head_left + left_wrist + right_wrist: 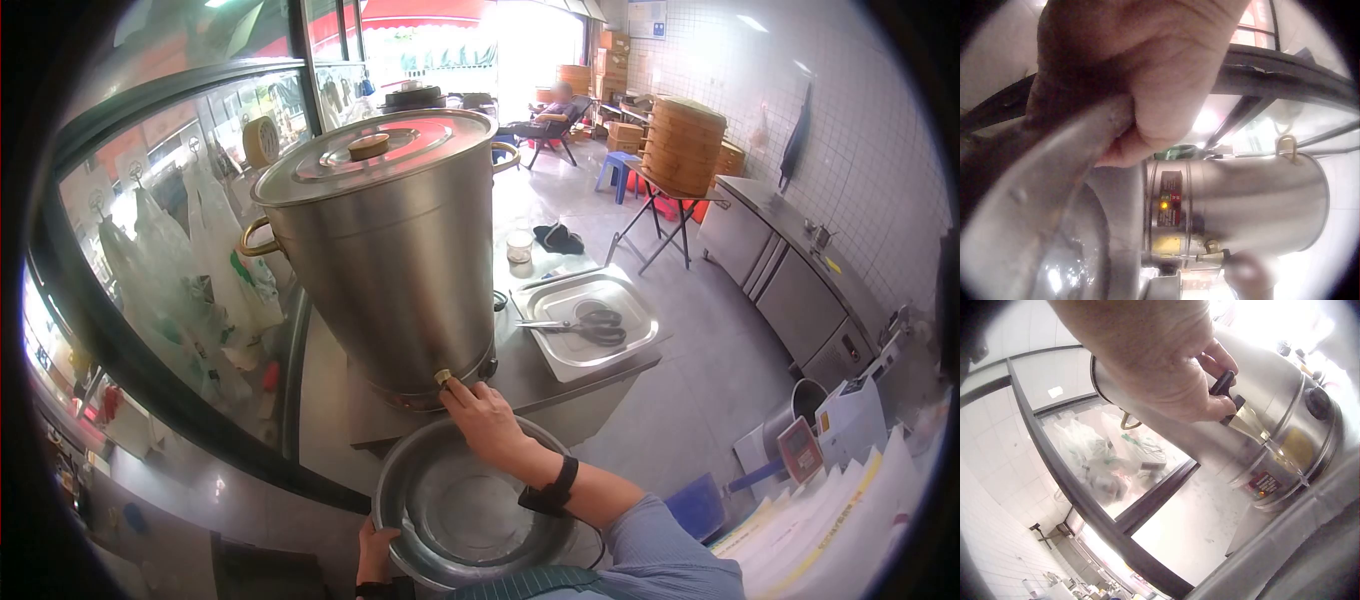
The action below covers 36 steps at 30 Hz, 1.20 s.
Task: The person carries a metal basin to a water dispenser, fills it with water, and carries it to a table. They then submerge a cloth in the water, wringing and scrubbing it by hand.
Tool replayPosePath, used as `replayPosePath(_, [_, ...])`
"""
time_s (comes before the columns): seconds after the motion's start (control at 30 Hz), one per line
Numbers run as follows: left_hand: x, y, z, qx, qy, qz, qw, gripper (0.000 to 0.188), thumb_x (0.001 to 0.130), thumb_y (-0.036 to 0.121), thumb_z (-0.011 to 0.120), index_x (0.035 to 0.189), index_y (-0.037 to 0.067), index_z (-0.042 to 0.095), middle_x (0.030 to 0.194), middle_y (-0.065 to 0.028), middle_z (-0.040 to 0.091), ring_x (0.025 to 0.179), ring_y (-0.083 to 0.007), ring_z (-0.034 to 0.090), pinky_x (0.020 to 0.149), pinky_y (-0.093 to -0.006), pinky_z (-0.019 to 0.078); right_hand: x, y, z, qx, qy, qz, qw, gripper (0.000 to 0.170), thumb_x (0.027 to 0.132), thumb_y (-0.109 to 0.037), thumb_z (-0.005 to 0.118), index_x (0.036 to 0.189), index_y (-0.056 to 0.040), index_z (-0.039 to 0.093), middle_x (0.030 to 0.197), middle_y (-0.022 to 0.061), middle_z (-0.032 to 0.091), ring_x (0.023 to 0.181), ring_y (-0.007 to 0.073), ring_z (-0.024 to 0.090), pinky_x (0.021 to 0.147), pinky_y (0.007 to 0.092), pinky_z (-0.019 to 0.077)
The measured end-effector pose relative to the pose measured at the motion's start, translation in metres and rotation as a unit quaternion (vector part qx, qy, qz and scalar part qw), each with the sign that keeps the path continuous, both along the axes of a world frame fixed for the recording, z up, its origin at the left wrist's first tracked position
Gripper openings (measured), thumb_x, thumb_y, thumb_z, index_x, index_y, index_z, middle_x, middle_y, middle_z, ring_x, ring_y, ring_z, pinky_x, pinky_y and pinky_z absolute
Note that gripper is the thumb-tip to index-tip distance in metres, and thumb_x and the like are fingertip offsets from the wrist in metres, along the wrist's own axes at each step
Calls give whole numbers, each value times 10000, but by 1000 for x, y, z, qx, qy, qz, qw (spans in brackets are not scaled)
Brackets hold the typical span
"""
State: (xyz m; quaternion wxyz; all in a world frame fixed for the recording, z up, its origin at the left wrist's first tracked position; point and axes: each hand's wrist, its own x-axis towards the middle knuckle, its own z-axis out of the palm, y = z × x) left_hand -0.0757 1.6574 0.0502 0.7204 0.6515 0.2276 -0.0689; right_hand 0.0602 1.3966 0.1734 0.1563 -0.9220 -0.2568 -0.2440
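Observation:
A tall steel pot (pixel 400 240) with a lid stands on a metal table. Low on its front is a brass tap (pixel 443 378); in the right wrist view my right hand (pixel 1154 369) pinches the tap's black lever (pixel 1225 385) between thumb and fingers, and clear liquid runs from the spout (pixel 1260 432). Below it, my left hand (pixel 375 552) grips the rim of a wide steel basin (pixel 400 480) at its left side. In the left wrist view the left hand (pixel 1129 69) holds that rim, and shiny liquid (pixel 1072 275) lies in the basin.
Scissors (pixel 590 326) lie in a steel tray (pixel 640 335) right of the pot. A dark window frame (pixel 190 410) with hanging plastic bags (pixel 160 270) runs along the left. Bamboo steamers (pixel 683 145) stand on a folding table farther back; a person (pixel 557 108) sits beyond.

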Motion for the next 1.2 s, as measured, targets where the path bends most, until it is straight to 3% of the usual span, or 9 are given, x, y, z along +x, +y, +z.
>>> replayPosePath(0.83, [-3, -8, 17, 9, -4, -1, 1000, 446, 667, 32, 537, 1108, -35, 552, 949, -86, 624, 842, -194, 595, 779, -293, 455, -1, -2, 2, 4, -4, 9, 1000, 480, 678, -11, 581, 1156, -25, 534, 1237, 112, 484, 896, 276, 512, 793, 385, 460])
replayPosePath(1.2, [1, 10, -23, 6, -16, -14, 1000, 470, 655, 24, 542, 1119, -44, 551, 948, -96, 624, 846, -204, 599, 764, -301, 465, -1, -3, 5, 6, 4, 13, 1000, 416, 704, -47, 572, 1119, -33, 574, 1235, 112, 496, 916, 280, 515, 815, 373, 454])
